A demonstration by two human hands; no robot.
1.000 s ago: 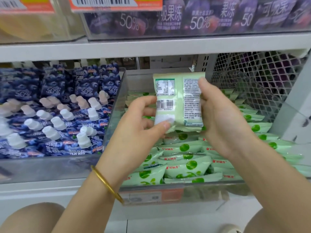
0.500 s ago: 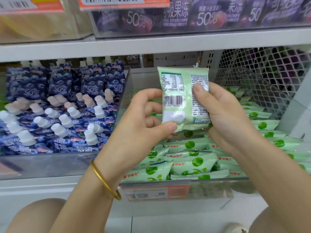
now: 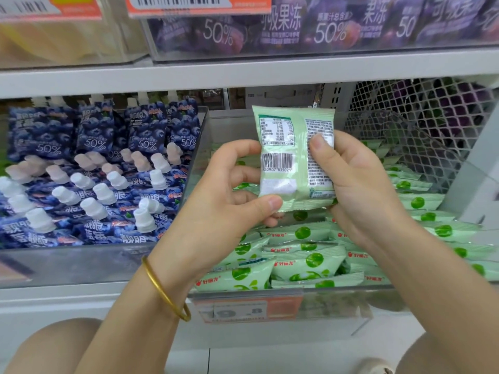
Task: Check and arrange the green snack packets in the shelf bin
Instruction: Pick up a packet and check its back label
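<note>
- Right now I see one green packet [image 3: 294, 157] held upright at the centre of the frame, above the clear bin [image 3: 337, 303]. Its back face, with a barcode and printed tables, is turned to the camera.
- The left hand [image 3: 224, 206] comes in from the lower left. Its thumb pinches the packet's lower left corner from the front, and the other fingers curl behind the left edge.
- The right hand [image 3: 359, 190] comes in from the lower right. Its thumb presses on the right half of the back face, a little below the top seam, and the palm cups the right edge. The other fingers are hidden behind the packet, so I cannot tell how they lie.
- Many more green packets [image 3: 305, 263] lie in the bin in overlapping rows, from lower centre out to the right edge of the frame, most with their green-dot fronts up.
- A gold bangle [image 3: 164, 290] sits on the left wrist.
- An orange price tag [image 3: 248, 310] is fixed on the bin's front wall, lower centre.
- At the left of the frame, a neighbouring bin holds blue pouches [image 3: 94, 179] with white caps.
- A white mesh panel [image 3: 421, 130] stands at the upper right, behind the green packets.
- Across the top runs a shelf board [image 3: 243, 74], with purple pouches [image 3: 324, 25] above it.
</note>
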